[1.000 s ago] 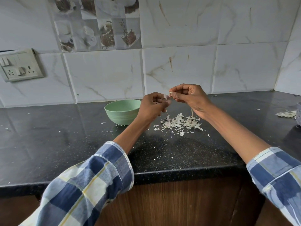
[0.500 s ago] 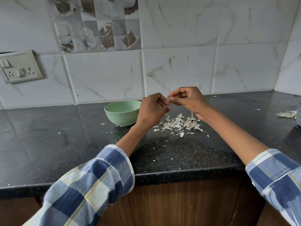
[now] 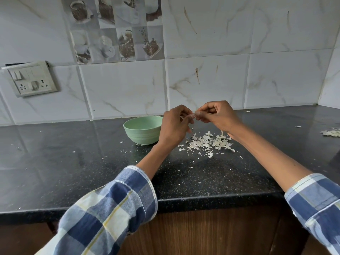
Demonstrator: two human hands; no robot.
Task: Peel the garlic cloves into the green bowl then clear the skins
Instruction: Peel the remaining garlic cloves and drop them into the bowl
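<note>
Since a second ago both hands have sunk slightly and drawn closer, fingertips now meeting. On the black counter, the green bowl sits at the left hand's nine o'clock. The right hand and left pinch a garlic clove together; the skins lie at six o'clock.
</note>
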